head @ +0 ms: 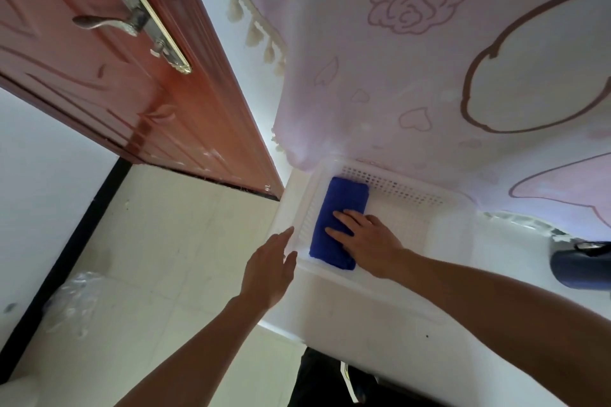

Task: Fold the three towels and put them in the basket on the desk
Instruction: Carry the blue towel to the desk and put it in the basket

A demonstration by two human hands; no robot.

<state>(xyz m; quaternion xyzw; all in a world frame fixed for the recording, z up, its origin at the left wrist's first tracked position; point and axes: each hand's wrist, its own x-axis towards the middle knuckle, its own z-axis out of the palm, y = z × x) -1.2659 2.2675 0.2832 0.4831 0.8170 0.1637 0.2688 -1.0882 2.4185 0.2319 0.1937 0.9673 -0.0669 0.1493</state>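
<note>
Two hands over one white desk (363, 314): the left hand (269, 271), fingers straight, beside the rim of one white perforated plastic basket (439, 198); the right hand (367, 239) presses straight fingers on one folded blue towel (340, 205) inside it.

A folded blue towel (337, 215) (lying flat) inside the white basket (396, 187).

Strong light glows through the pink curtain (429, 82), washing out the white basket (396, 185) and the surface (363, 317) until their edges nearly vanish. Shadows are faint and soft. Wide-angle distortion bends the door (115, 92) and tilts the view, and detail is slightly soft throughout.
</note>
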